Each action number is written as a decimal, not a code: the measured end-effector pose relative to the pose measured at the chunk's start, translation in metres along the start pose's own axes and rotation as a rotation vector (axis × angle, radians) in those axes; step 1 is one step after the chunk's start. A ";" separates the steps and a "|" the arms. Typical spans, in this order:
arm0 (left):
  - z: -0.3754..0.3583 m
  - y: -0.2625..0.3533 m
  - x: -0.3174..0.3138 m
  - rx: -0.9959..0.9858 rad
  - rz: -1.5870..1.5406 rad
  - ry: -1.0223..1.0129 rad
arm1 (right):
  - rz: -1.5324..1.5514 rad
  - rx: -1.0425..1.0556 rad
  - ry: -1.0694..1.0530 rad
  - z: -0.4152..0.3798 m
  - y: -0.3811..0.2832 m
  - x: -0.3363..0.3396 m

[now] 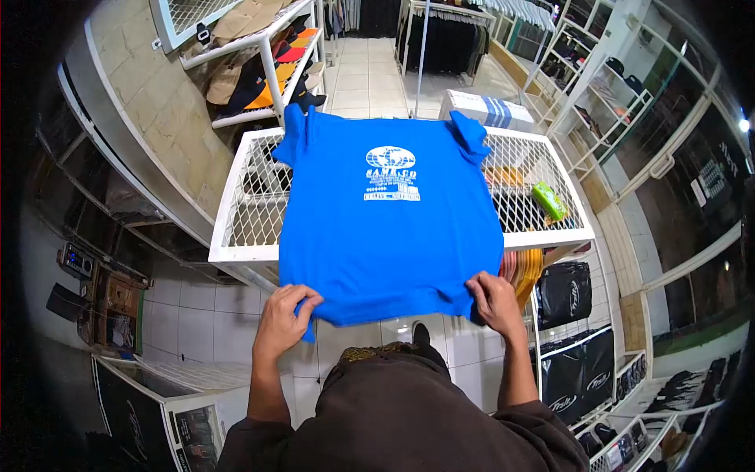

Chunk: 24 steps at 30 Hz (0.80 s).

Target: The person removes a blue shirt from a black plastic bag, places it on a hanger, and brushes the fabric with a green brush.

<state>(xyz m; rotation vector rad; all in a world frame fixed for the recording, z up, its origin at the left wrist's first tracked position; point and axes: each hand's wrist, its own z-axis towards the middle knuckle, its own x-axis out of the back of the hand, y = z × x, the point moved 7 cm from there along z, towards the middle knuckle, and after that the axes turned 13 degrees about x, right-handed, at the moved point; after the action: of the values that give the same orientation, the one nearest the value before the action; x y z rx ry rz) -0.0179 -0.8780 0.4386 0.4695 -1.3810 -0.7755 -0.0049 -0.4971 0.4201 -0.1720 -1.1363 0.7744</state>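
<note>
A blue T-shirt (pixel 385 244) with a white globe print lies spread over a white mesh-topped table (pixel 224 253), its sleeves at the far side and its bottom hem hanging past the near edge. My left hand (pixel 286 315) pinches the hem at the left corner. At the right corner, my right hand (pixel 494 303) grips the same hem between thumb and fingers. A small green packet (pixel 549 201) rests on the mesh to the right of the shirt.
A white box with blue stripes (pixel 487 110) stands beyond the table's far edge. Caps fill a shelf (pixel 263 75) at the back left. Clothes racks (pixel 444 39) stand farther back. Black bags (pixel 563 293) and hanging garments are below the table at right.
</note>
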 end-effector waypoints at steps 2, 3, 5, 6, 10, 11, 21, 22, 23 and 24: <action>0.004 0.010 0.004 0.030 -0.018 -0.002 | 0.038 -0.044 0.007 0.008 -0.010 0.004; 0.009 0.015 0.003 0.056 -0.037 -0.001 | 0.074 -0.086 0.016 0.016 -0.014 0.003; 0.029 0.029 -0.005 0.013 -0.091 0.141 | 0.057 -0.056 0.085 0.034 -0.007 -0.008; 0.040 0.036 -0.011 -0.063 -0.075 0.201 | -0.021 0.055 0.126 0.048 -0.014 -0.009; 0.077 0.036 -0.050 -0.110 0.082 0.292 | -0.206 0.186 0.117 0.086 -0.009 -0.029; 0.081 0.033 -0.056 -0.125 0.162 0.325 | -0.204 0.188 0.118 0.090 -0.003 -0.034; 0.114 0.009 -0.050 0.035 0.290 0.192 | -0.331 0.077 -0.022 0.117 0.037 -0.034; 0.118 0.005 -0.050 0.052 0.309 0.155 | -0.355 0.078 -0.069 0.121 0.042 -0.034; 0.122 0.004 -0.048 0.050 0.309 0.158 | -0.355 0.081 -0.067 0.125 0.045 -0.031; 0.127 0.000 -0.049 0.084 0.309 0.105 | -0.343 0.042 -0.137 0.130 0.051 -0.033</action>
<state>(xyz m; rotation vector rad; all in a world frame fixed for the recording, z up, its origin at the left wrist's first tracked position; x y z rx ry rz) -0.1425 -0.8247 0.4253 0.3459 -1.3509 -0.4361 -0.1471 -0.5130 0.4271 0.1120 -1.2373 0.5093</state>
